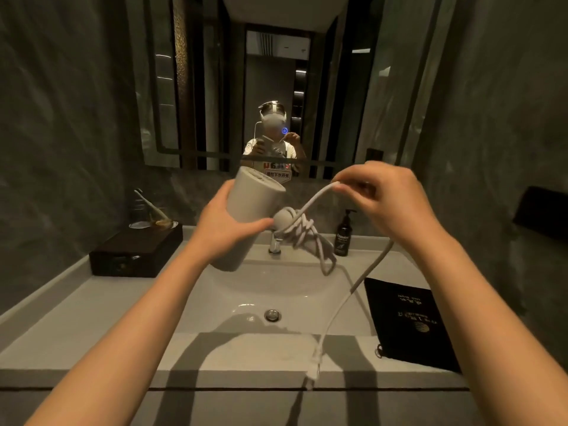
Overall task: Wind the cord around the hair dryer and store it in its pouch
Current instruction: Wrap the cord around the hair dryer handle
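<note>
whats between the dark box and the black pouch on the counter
In the head view, the white sink basin, its drain and faucet lie between dark box and black pouch.

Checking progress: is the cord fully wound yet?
No. A few loops of cord circle the hair dryer handle; the rest hangs from the right hand, plug dangling.
</note>
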Motion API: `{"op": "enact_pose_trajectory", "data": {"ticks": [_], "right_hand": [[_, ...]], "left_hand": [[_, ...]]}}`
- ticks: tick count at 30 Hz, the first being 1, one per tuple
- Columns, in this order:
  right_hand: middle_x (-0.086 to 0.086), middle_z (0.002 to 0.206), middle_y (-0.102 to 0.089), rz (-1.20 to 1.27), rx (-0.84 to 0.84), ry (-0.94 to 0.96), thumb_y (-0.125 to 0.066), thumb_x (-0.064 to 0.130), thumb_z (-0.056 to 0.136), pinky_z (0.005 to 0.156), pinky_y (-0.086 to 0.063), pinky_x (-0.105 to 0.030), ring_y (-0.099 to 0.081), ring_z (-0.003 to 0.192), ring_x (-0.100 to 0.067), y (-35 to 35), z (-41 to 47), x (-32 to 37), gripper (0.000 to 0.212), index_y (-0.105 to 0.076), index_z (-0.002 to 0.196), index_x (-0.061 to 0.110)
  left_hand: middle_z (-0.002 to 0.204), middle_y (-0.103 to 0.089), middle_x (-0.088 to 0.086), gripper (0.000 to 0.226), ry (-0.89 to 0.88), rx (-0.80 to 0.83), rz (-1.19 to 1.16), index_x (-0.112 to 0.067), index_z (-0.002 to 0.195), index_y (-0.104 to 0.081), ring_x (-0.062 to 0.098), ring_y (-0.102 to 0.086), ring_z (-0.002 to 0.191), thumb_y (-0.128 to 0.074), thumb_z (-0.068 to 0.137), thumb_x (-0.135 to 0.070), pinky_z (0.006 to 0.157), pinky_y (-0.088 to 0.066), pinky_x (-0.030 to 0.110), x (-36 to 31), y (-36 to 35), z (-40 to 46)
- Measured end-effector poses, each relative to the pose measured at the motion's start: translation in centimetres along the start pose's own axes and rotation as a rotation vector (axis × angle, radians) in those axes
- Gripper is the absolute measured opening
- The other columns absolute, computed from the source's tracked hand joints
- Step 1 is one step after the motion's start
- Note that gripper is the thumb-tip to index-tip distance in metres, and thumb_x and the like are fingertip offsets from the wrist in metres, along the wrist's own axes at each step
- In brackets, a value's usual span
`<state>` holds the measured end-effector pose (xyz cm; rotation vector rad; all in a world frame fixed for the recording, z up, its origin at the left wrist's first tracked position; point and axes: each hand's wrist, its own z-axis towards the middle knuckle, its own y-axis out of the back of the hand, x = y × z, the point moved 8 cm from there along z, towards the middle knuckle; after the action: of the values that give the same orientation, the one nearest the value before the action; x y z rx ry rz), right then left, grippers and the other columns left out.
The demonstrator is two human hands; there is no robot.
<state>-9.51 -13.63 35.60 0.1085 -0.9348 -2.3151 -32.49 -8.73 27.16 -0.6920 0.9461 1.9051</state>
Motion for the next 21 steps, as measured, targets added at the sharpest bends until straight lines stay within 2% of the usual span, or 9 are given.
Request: {"op": "enact_pose_trajectory", "data": {"ticks": [2, 4, 7, 9, 11, 13, 16, 18, 21], "right_hand": [[0.007, 0.091, -0.064, 0.011, -0.013, -0.050, -0.062, 0.038, 0.086, 0.075, -0.050, -0.030, -0.058, 0.085, -0.011, 0.2, 0.6, -0.9, 0.028, -0.071, 0.108, 0.024], [0.009, 0.090, -0.064, 0.045, 0.055, -0.100, -0.062, 0.042, 0.083, 0.077, -0.052, -0.031, -0.060, 0.086, -0.010, -1.0, 0.6, -2.0, 0.031, -0.072, 0.106, 0.024], [0.014, 0.081, -0.068, 0.206, 0.226, -0.203, -0.060, 0.051, 0.077, 0.078, -0.056, -0.035, -0.065, 0.082, -0.010, -3.6, -0.5, -2.8, 0.035, -0.074, 0.098, 0.026], [0.002, 0.076, -0.069, 0.347, 0.262, -0.290, -0.065, 0.030, 0.085, 0.075, -0.058, -0.035, -0.069, 0.078, -0.015, -5.4, -1.4, -3.7, 0.015, -0.073, 0.090, 0.018], [-0.009, 0.067, -0.059, 0.527, 0.244, -0.342, -0.056, 0.005, 0.092, 0.059, -0.055, -0.021, -0.066, 0.058, -0.003, -6.3, -2.5, -3.2, 0.013, -0.065, 0.082, 0.007], [-0.007, 0.060, -0.054, 0.501, 0.222, -0.252, -0.052, 0.014, 0.096, 0.049, -0.046, -0.016, -0.053, 0.046, -0.001, -6.8, -2.7, -2.6, 0.017, -0.065, 0.089, 0.006], [-0.009, 0.062, -0.058, 0.337, 0.332, -0.192, -0.049, 0.030, 0.098, 0.058, -0.045, -0.025, -0.051, 0.055, -0.011, -7.5, -3.2, -1.7, 0.015, -0.063, 0.095, 0.026], [-0.009, 0.067, -0.061, 0.266, 0.394, -0.175, -0.048, 0.030, 0.098, 0.063, -0.047, -0.033, -0.054, 0.061, -0.019, -7.7, -3.9, -1.4, 0.021, -0.065, 0.099, 0.018], [0.002, 0.071, -0.062, 0.207, 0.456, -0.132, -0.049, 0.033, 0.097, 0.060, -0.043, -0.028, -0.053, 0.062, -0.012, -7.4, -5.1, -0.8, 0.022, -0.067, 0.104, 0.022]], "left_hand": [[0.106, -0.057, -0.009, 0.069, 0.023, 0.152, -0.094, -0.036, 0.119, -0.043, 0.011, -0.060, 0.094, -0.086, 0.064, -0.035, 0.075, -0.053, 0.027, 0.0, -0.9, -0.7], [0.105, -0.061, -0.004, 0.067, 0.054, 0.274, -0.237, -0.037, 0.113, -0.048, 0.011, -0.065, 0.090, -0.082, 0.056, -0.043, 0.070, -0.056, 0.025, -0.3, -1.6, -1.6], [0.099, -0.065, -0.001, 0.064, 0.064, 0.326, -0.458, -0.030, 0.112, -0.053, 0.006, -0.068, 0.082, -0.073, 0.052, -0.044, 0.067, -0.055, 0.022, -1.1, -2.0, -2.0], [0.091, -0.068, -0.002, 0.061, 0.071, 0.259, -0.582, -0.025, 0.110, -0.056, 0.010, -0.068, 0.078, -0.072, 0.054, -0.041, 0.065, -0.056, 0.025, -1.4, -2.1, -1.6], [0.080, -0.070, -0.003, 0.058, 0.127, 0.155, -0.712, -0.021, 0.106, -0.059, 0.013, -0.067, 0.072, -0.073, 0.053, -0.041, 0.060, -0.057, 0.030, -1.1, -2.4, -1.3], [0.079, -0.069, 0.000, 0.059, 0.197, 0.041, -0.816, -0.018, 0.106, -0.059, 0.013, -0.068, 0.069, -0.076, 0.054, -0.039, 0.058, -0.057, 0.031, -0.7, -2.5, -1.3], [0.092, -0.065, 0.005, 0.058, 0.279, -0.140, -0.860, -0.016, 0.115, -0.052, 0.014, -0.068, 0.074, -0.077, 0.066, -0.035, 0.058, -0.056, 0.031, -0.3, -2.6, -1.4], [0.100, -0.062, 0.005, 0.055, 0.325, -0.265, -0.830, -0.018, 0.118, -0.046, 0.015, -0.066, 0.081, -0.078, 0.075, -0.032, 0.059, -0.056, 0.030, 0.1, -2.3, -1.4], [0.113, -0.057, 0.006, 0.065, 0.329, -0.417, -0.717, -0.021, 0.127, -0.039, 0.018, -0.062, 0.094, -0.077, 0.076, -0.034, 0.078, -0.057, 0.039, 0.9, -0.8, -1.0]]}}
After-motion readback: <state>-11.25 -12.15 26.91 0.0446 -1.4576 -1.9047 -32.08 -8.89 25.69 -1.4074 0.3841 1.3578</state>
